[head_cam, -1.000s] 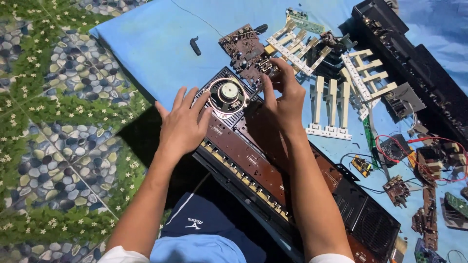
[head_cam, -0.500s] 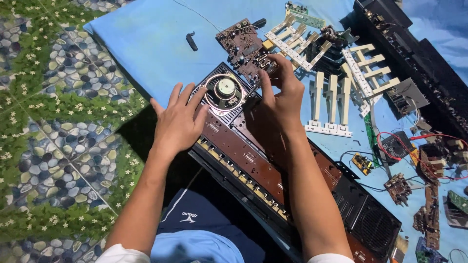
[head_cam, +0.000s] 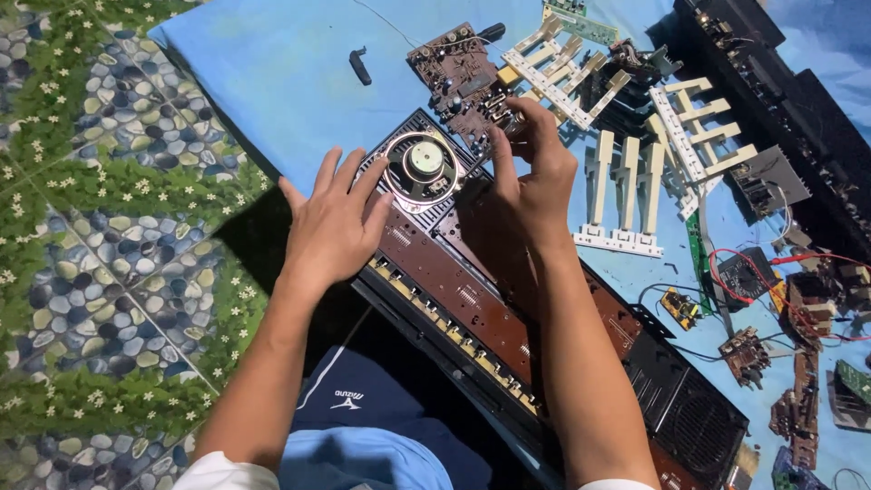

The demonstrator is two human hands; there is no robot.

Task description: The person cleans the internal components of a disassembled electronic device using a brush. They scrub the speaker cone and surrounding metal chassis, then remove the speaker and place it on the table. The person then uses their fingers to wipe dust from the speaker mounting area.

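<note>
Pinched between my right hand's [head_cam: 535, 177] fingertips is the near corner of the small brown circuit board [head_cam: 458, 77], just beyond the round speaker [head_cam: 419, 170], which I'll use as my landmark. The exact contact is hidden under my knuckles, so I can't say whether thumb and forefinger grip the board's edge or a part soldered to it. My left hand [head_cam: 334, 227] is not grasping anything: it lies flat and spread, fingers fanned, pressing on the near-left corner of the keyboard chassis [head_cam: 472, 308], with its fingertips touching the speaker's rim.

The board sits tilted at the far side of the speaker, its near end over the chassis and its far end out over the blue cloth [head_cam: 272, 82]. A thin wire runs off from its far end, and I judge more leads may tie it to the chassis underneath.

To do this well, I'd keep the left palm pressing down so the chassis can't lift or slide. I'd hold the board by its bare edges, not by its components, and move it gently and level. If it resists, I'd stop and look for a hidden screw or a taut lead before pulling harder.

Beyond and to the right of the speaker lie strips of cream piano keys [head_cam: 626, 195], well apart from the board. A small black part [head_cam: 360, 66] rests on the cloth, far-left of the speaker.
</note>
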